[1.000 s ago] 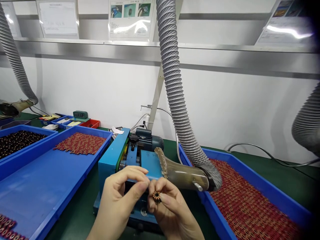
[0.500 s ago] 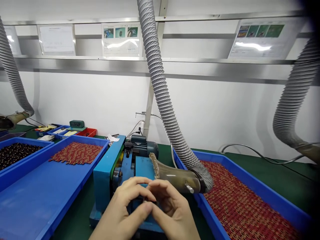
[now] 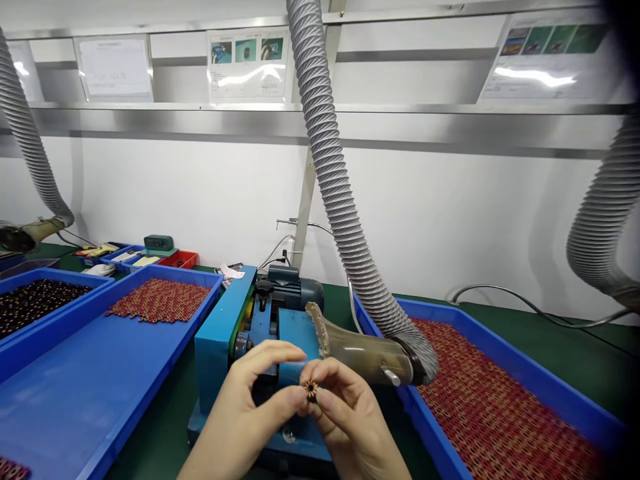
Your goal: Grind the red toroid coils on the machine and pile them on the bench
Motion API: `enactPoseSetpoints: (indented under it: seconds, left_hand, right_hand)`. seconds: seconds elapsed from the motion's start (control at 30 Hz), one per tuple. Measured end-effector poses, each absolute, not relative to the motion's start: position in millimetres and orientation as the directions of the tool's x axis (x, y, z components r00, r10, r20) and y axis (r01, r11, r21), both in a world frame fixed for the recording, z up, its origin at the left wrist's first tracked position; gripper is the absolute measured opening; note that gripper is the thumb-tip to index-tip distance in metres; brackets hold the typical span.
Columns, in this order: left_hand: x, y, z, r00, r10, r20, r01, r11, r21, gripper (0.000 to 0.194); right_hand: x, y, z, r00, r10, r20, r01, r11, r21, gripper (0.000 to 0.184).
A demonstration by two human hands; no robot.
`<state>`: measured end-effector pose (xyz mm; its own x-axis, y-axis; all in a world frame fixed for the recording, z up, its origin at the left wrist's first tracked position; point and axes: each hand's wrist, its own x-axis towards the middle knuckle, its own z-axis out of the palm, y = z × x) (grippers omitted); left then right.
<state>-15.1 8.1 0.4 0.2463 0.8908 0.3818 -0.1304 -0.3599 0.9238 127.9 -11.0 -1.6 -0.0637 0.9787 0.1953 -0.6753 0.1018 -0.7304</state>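
Observation:
A small round copper-wound coil ring (image 3: pixel 311 390) is pinched between the fingertips of both hands, just in front of a blue bench machine (image 3: pixel 225 333). My left hand (image 3: pixel 240 413) closes its thumb and forefinger on the ring's left side. My right hand (image 3: pixel 345 413) grips its right side with curled fingers. The machine's motor (image 3: pixel 295 290) sits behind, and a clear suction nozzle (image 3: pixel 365 357) on a grey ribbed hose (image 3: pixel 340 200) points at the machine from the right.
A blue tray (image 3: pixel 525 380) full of red-brown rings lies at right. Another blue tray (image 3: pixel 90 373) at left holds a patch of rings (image 3: pixel 160 300) at its far end. Further left is a tray of dark parts (image 3: pixel 35 300). Small bins and a clock (image 3: pixel 159 242) stand by the wall.
The hands drew back from the machine and the ring shows again between the fingertips. The camera tilted slightly down and right.

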Motion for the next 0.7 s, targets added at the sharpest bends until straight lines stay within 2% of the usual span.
enactPoseSetpoints:
  seconds: [0.07,0.13,0.3,0.43,0.53,0.6,0.63,0.7]
  left_hand:
    - [-11,10,1,0.297,0.875,0.382,-0.224,-0.325,0.919,0.011]
    - [-7,11,1,0.275,0.884,0.378,-0.328,-0.283,0.901,0.004]
    - [0,9,-3,0.121,0.937,0.328,-0.449,-0.243,0.86,0.009]
    - [-9,12,-1,-0.179,0.899,0.4,-0.479,-0.435,0.763,0.008]
    - [-28,13,0,-0.403,0.753,0.52,-0.307,-0.646,0.698,0.012]
    - [-45,10,-6,-0.36,0.636,0.682,-0.126,-0.758,0.64,0.018]
    - [-53,7,-14,-0.254,0.575,0.778,-0.034,-0.809,0.587,0.02]
    - [-71,-2,-37,0.084,0.431,0.898,0.14,-0.898,0.418,0.019]
  right_hand:
    - [127,-11,-4,-0.055,0.983,0.172,-0.661,0.093,-0.744,0.021]
    - [126,-11,-5,-0.047,0.986,0.157,-0.647,0.089,-0.757,0.021]
    - [124,-11,-4,-0.078,0.985,0.157,-0.63,0.074,-0.773,0.021]
    - [122,-10,-4,-0.096,0.985,0.144,-0.63,0.052,-0.775,0.021]
    - [121,-9,-5,-0.098,0.988,0.118,-0.612,0.034,-0.79,0.021]
    - [119,-9,-7,-0.098,0.991,0.091,-0.589,0.016,-0.808,0.021]
    - [118,-10,-8,-0.1,0.992,0.075,-0.574,0.004,-0.819,0.021]
    - [114,-14,-11,-0.11,0.993,0.045,-0.536,-0.021,-0.844,0.023]
